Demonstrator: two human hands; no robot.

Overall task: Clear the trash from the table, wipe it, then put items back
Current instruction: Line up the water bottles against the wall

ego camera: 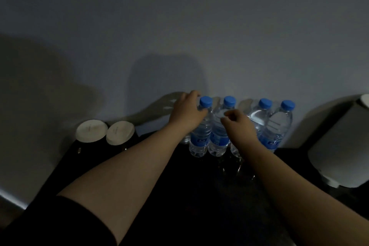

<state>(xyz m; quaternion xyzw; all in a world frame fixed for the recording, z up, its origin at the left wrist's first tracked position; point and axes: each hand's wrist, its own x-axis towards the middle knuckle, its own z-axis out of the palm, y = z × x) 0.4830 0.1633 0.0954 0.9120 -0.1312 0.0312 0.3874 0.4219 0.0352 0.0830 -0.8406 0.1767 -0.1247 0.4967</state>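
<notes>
Several clear water bottles with blue caps stand in a row at the back of the dark table (179, 181), against the wall. My left hand (186, 113) reaches to the row's left end and curls round the shoulder of the leftmost capped bottle (201, 136). My right hand (238, 123) hovers in front of the second bottle (218, 138), fingers loosely curled, thumb and forefinger close together, with nothing visible between them. Two more bottles (276, 126) stand to the right. My wrists partly hide further clear bottle bases.
Two round white lids (90, 131) (119, 132) cover dark cups at the table's back left. A large pale cylindrical object (339, 146) stands at the right edge. The grey wall rises directly behind the bottles. The room is dim.
</notes>
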